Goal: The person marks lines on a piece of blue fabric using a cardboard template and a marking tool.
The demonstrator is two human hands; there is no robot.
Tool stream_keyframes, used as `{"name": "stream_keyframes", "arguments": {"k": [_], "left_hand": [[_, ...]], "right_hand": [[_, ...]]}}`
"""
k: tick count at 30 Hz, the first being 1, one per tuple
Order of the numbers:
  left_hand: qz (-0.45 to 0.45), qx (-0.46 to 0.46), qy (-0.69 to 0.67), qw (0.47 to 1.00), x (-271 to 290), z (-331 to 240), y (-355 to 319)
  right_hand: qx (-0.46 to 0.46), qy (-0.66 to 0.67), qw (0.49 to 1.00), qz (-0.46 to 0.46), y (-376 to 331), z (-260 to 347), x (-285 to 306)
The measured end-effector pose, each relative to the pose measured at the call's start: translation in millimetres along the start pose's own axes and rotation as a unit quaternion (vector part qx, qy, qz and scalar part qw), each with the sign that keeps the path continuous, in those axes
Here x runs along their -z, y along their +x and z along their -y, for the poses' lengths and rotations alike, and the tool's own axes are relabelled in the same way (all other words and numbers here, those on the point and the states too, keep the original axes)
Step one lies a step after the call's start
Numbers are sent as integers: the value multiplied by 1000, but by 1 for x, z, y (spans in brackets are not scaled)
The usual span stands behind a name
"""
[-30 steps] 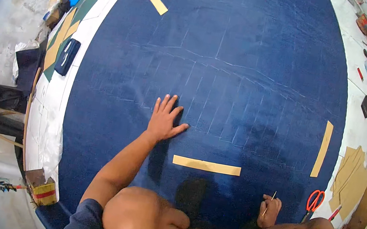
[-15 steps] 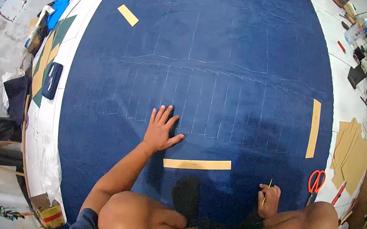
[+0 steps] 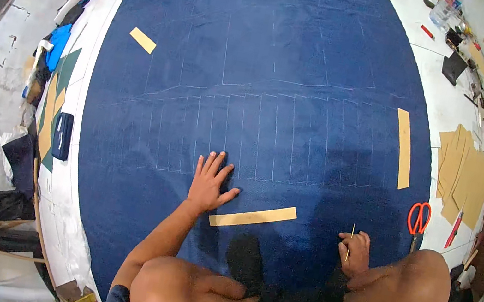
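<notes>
Head view, thin stick (image 3: 348, 251), pointing up-frame

White surface (image 3: 428, 62); navy cloth (image 3: 320, 145) across; tan card pieces (image 3: 466, 179), small red object (image 3: 427, 32) alongside.

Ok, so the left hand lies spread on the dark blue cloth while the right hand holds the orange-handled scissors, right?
Not the scissors: the head view shows the right hand holding a thin, pale stick; the scissors lie apart, to its right. The left hand does lie spread on the dark blue cloth.
</notes>
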State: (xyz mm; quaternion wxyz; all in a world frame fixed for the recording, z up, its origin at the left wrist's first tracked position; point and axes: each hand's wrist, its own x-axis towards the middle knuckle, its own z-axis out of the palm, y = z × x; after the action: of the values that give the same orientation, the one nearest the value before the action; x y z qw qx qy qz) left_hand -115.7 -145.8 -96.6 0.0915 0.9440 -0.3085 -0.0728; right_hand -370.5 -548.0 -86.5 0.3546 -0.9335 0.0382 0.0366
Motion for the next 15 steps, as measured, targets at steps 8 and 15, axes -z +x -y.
{"name": "stream_keyframes", "arguments": {"k": [8,15], "left_hand": [[-14,-19,-28,999,6,-20,14],[34,-66,5,997,2,-23,26]], "right_hand": [[10,3,1000,-12,-2,-4,-3],[4,14,1000,-4,-3,-8,-2]]}}
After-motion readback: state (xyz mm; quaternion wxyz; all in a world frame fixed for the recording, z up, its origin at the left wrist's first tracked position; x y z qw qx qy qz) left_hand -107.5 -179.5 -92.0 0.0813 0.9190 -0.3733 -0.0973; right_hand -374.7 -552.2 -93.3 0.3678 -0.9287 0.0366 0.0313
